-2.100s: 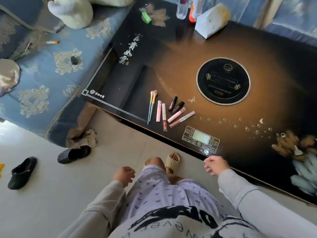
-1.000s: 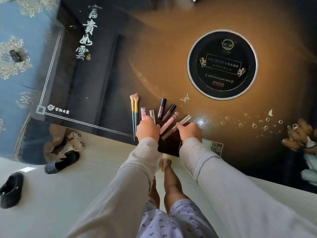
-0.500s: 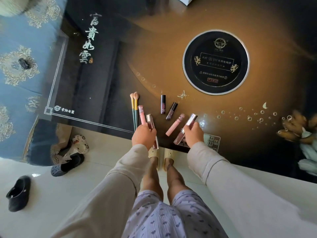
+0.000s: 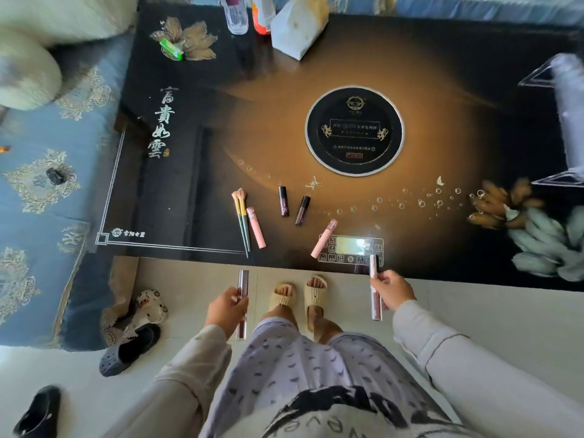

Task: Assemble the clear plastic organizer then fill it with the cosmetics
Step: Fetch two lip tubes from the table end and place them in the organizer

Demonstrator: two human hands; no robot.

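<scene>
Currently one gloss tube (image 4: 242, 303) is gripped per hand, left (image 4: 225, 312) and right (image 4: 392, 288); both should be carried upright to the organizer (image 4: 568, 121).

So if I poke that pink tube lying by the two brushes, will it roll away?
Probably a little. The pink tube looks round and slim, lying flat on the glossy table, so a sideways poke would likely roll it. The brushes right beside it might stop it. It looks stiff and light.
</scene>
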